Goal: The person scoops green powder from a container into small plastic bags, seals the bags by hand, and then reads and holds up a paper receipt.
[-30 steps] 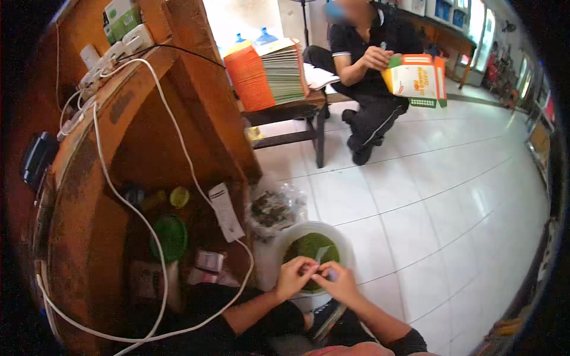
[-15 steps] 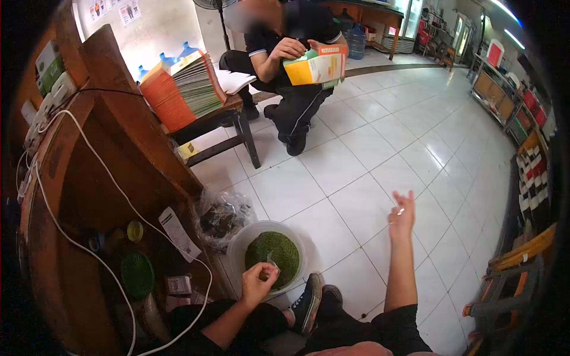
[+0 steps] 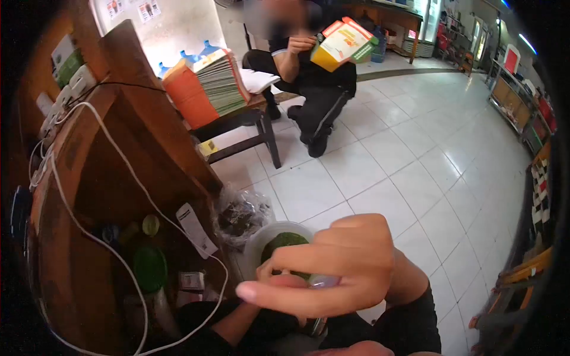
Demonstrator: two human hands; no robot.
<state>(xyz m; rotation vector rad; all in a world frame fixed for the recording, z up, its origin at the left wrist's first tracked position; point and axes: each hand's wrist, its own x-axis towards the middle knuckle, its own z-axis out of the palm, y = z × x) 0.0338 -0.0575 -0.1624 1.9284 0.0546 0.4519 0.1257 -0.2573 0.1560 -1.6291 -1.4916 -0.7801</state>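
My right hand [image 3: 350, 267] is raised close to the camera, with thumb and forefinger stretched left and the other fingers curled. A small translucent thing [image 3: 325, 280] shows in its grasp, too unclear to name. Behind it my left hand [image 3: 287, 280] is mostly hidden; its visible fingers are bent together. The small clear plastic bag that the earlier frame shows in its fingertips is covered now. Both hands are over a white plastic bucket [image 3: 255, 243] of chopped green leaves [image 3: 285, 240], partly hidden by the right hand.
A clear bag of dark stuff [image 3: 240, 216] stands beside the bucket. Wooden shelving [image 3: 136, 124] with a white cable [image 3: 127, 178] is at left. Ahead, a crouching person [image 3: 314, 77] holds a yellow and green carton [image 3: 344, 44] by a bench [image 3: 237, 118] bearing stacked cartons [image 3: 208, 86].
My right hand has swung in from the right to above my left hand and the bucket. The view has turned slightly left. The other person has tilted the carton.
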